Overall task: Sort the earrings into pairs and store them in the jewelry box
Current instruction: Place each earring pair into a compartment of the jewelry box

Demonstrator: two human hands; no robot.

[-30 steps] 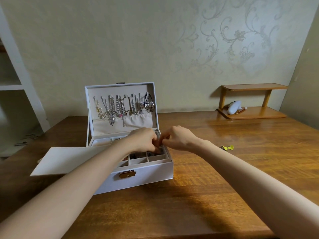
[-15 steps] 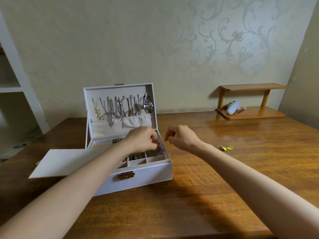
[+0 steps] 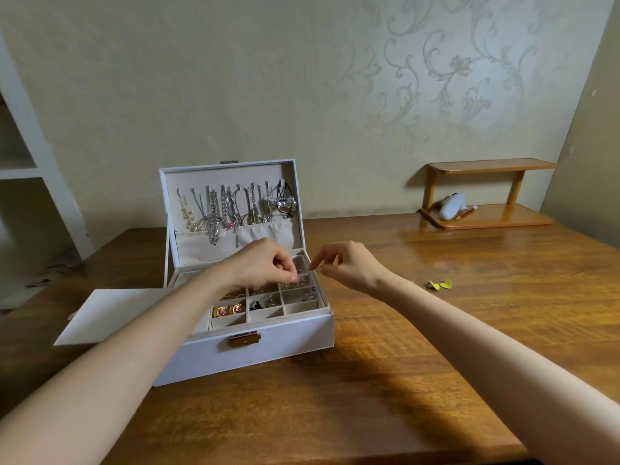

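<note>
A white jewelry box [image 3: 268, 357] stands open on the wooden table, with necklaces hanging inside its raised lid [image 3: 231, 172]. Its divided tray holds pink-and-gold earrings [image 3: 229, 309] and dark earrings [image 3: 258, 305] in the front cells. My left hand [image 3: 265, 266] hovers over the right-hand cells, fingertips pinched on a tiny earring that is barely visible. Just beyond the box's right edge is my right hand [image 3: 345, 263], fingers loosely apart and holding nothing that I can see. A pair of yellow heart earrings [image 3: 440, 284] lies on the table to the right.
A flat white panel [image 3: 110, 313] lies left of the box. A small wooden shelf [image 3: 486, 164] at the back right holds a white object [image 3: 451, 204]. White shelving [image 3: 20, 169] stands at the far left. The table's front edge is close.
My two hands were touching above the box; they have separated. The right hand drew back to the right, and the left hand stayed over the cells, slightly lower.
</note>
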